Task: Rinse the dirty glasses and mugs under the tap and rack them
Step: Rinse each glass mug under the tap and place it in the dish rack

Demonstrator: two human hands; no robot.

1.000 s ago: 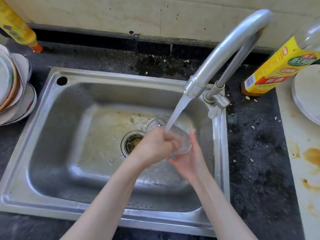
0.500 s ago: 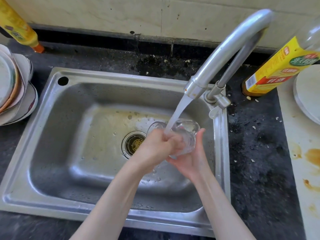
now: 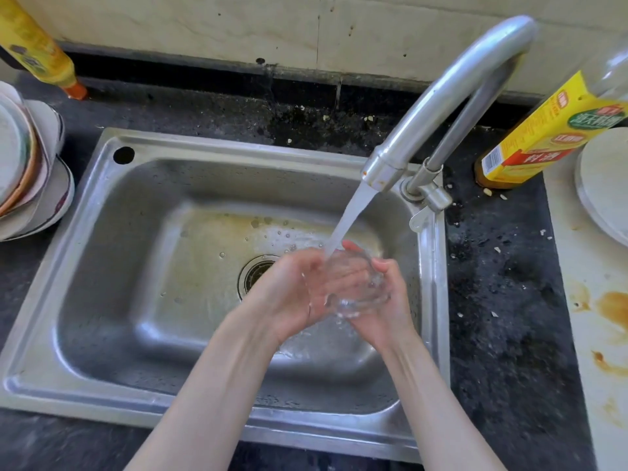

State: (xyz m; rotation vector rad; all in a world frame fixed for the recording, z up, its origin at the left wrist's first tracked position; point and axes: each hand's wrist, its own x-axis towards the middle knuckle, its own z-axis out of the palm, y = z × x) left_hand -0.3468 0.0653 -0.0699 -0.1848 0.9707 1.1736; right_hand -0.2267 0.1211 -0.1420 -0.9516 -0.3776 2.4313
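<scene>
The glass has tipped back between the hands, left hand and right hand both clasping it under the tap stream (rinsing underway, racking still ahead).

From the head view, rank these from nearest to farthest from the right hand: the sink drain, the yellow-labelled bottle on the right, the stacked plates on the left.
Measured from the right hand, which holds the clear glass:
1. Round metal sink drain, just to its left in the basin.
2. Yellow-labelled bottle, up and to the right on the counter.
3. Stacked plates, far left at the counter's edge.
</scene>
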